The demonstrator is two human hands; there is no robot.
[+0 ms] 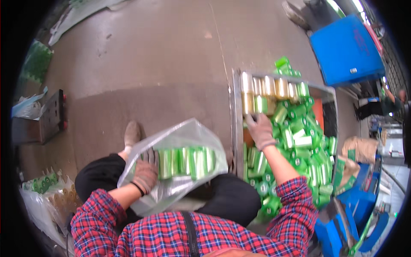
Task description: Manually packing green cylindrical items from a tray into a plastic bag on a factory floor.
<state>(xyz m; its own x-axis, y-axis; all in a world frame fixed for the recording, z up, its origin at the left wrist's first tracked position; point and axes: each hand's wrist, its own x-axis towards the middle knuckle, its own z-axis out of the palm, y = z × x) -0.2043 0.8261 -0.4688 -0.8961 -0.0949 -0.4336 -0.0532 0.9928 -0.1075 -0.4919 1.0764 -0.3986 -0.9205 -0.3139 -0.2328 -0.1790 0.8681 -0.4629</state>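
Note:
My left hand (146, 174), in a greyish work glove, lies with its fingers stretched out against the end of a row of shiny green rolls (184, 163). These rolls sit side by side in a clear plastic bag (197, 128) spread over my lap. To the right, my gloved right hand (260, 132) reaches into a metal-rimmed bin (235, 103). Its fingers are apart at the near side of gold rolls (269, 86) and a green roll (260, 104), with nothing visibly held. Loose green rolls (302, 141) fill much of the bin.
A blue box (346, 50) stands beyond the bin. Brown paper sacks (360, 149) and blue crates (338, 220) are on the right. At lower left are filled plastic bags (43, 205); a dark box (52, 116) stands farther up. Another person (379, 108) is at far right.

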